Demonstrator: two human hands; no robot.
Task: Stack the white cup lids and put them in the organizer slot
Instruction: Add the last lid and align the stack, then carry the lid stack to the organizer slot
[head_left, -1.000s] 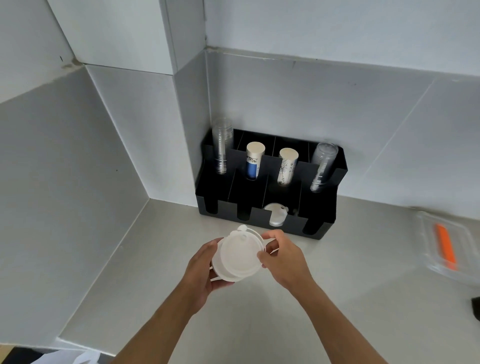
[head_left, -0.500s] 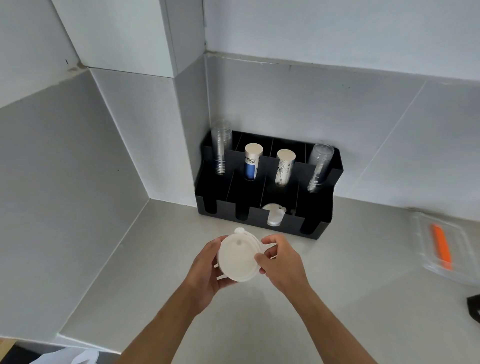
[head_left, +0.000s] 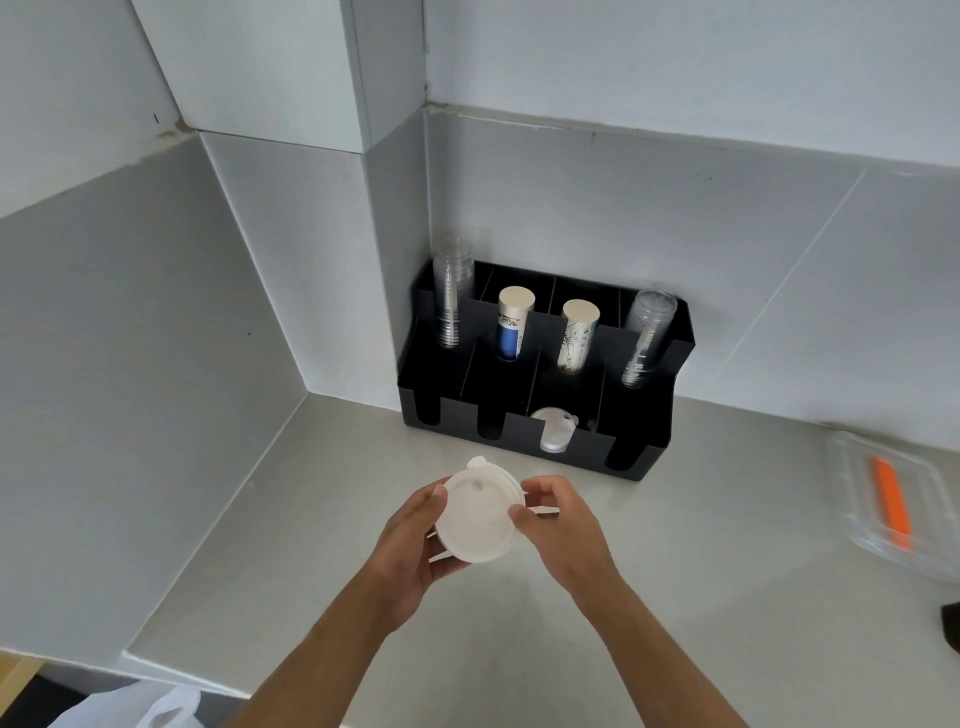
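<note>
A small stack of white cup lids (head_left: 475, 517) hangs above the grey counter, flat face toward me, a round tab at its top. My left hand (head_left: 410, 545) cups it from behind and below. My right hand (head_left: 561, 525) pinches its right rim with thumb and fingers. Behind stands the black organizer (head_left: 644, 415) in the wall corner. Its third front slot from the left holds more white lids (head_left: 553, 428).
The organizer's rear compartments hold clear cup stacks (head_left: 452, 296) and paper cup stacks (head_left: 514, 325). A clear plastic box (head_left: 857, 499) with an orange item (head_left: 891, 501) lies at the right. A dark object (head_left: 950, 626) sits at the right edge. A white bag (head_left: 135, 706) shows at bottom left.
Both hands and the lid stack stay in nearly the same place. The loose top lid has settled flush onto the stack, and my right fingers have shifted along the rim.
</note>
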